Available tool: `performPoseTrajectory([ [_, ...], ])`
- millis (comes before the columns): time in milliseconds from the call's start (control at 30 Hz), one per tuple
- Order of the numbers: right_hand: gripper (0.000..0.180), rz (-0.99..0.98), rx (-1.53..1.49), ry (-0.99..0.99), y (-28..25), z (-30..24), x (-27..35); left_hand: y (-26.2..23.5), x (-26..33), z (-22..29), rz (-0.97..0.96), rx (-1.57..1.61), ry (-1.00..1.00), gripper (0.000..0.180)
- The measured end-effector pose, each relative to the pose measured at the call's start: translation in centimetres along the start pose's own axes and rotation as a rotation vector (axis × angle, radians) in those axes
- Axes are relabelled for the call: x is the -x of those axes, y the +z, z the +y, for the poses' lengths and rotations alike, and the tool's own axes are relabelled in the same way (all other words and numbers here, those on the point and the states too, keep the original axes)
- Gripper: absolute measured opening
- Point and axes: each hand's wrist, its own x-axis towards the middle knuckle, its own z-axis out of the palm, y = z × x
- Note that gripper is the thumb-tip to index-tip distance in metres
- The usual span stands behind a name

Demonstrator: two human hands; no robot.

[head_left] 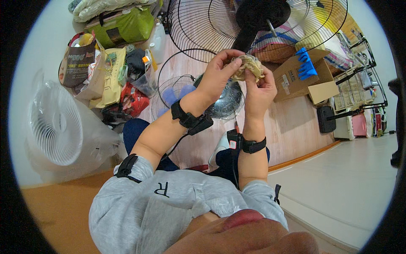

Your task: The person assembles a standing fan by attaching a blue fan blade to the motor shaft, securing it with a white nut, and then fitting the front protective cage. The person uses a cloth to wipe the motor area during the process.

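Between my two hands is a crumpled, yellowish-beige bundle that looks like a rag (251,70). My left hand (218,73) pinches its left side with thumb and fingers. My right hand (261,91) grips its right side, with the thumb pressed up against the near edge. Just beyond them stands a black floor fan with a large wire cage (203,31) and a dark central motor housing (263,15). The fan's shiny round base (226,101) lies below my hands, partly covered by them.
Behind my left hand, another wire grille with bluish blades (171,95) rests on the floor. An opened cardboard box (296,82) with a blue glove (306,63) is at the right, beside a black rack (359,70). Bags (112,76) and a plastic-wrapped white fan (57,122) crowd the left.
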Motion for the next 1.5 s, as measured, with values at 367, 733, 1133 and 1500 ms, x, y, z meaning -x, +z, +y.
performPoseTrajectory([
  [367, 0.035, -0.062, 0.063, 0.01, -0.7, -1.4, -1.9, 3.2, -3.6, 5.2, 0.117, -0.897, 0.852, 0.039],
  [733, 0.02, -0.122, -0.047, 0.166, -3.1, -0.1, -1.7, 7.7, -7.8, 9.5, 0.148, -1.491, 1.051, 0.015],
  [1133, 0.016, -0.035, -0.374, 0.515, -2.8, -0.9, -3.3, 5.3, -7.4, 10.2, 0.109, -1.544, 0.99, 0.031],
  [1500, 0.011, -0.098, 0.14, 0.131, -0.8, 2.0, -2.0, -4.4, -0.2, -3.0, -0.06, 1.084, -0.319, 0.029],
])
